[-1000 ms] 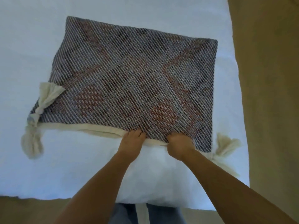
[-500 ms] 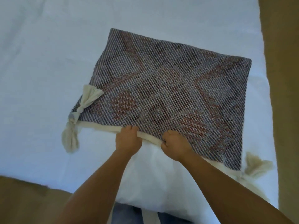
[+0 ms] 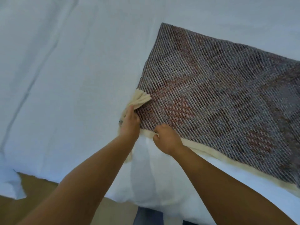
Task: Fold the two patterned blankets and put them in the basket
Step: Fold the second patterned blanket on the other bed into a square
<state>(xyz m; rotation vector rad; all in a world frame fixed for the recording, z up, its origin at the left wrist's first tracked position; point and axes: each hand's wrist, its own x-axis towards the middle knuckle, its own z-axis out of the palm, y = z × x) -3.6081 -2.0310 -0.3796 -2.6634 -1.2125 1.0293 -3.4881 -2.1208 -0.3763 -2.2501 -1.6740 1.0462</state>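
Both hands work the near-left corner of a folded grey-and-rust woven patterned blanket [image 3: 219, 95] on a white bed sheet [image 3: 65, 78].

The blanket lies flat from the view's centre out toward 3 o'clock. At its 8 o'clock corner the left hand [image 3: 130, 123] rests with fingers stretched toward a cream yarn tassel [image 3: 141, 99]; whether its thumb grips underneath I cannot tell. Just beside it, toward 4 o'clock, the right hand [image 3: 168, 138] curls and pinches the blanket's cream hem [image 3: 227, 164]. Tan floor [image 3: 37, 189] shows at 7 o'clock.
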